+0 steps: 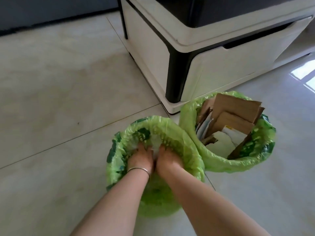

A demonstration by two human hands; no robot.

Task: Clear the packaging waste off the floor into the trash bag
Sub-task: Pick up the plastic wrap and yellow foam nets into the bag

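On a pale tiled floor (59, 86) beside a white cabinet (230, 68), two green trash bags (192, 160) stand touching, the right holding cardboard (235, 114), while a person's left hand (140, 159) and right hand (167, 161) press down, fingers spread, on pale waste (156, 147) inside the left one.

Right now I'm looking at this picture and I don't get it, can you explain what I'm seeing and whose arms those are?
This is one picture from a camera worn on a person's head, looking down at their own arms. Both hands, the left hand and the right hand, reach into a near green trash bag and press down on pale plastic inside; whether the fingers grip it cannot be told. A second green bag beside it holds cardboard pieces. Both bags stand on a tiled floor by a white cabinet.
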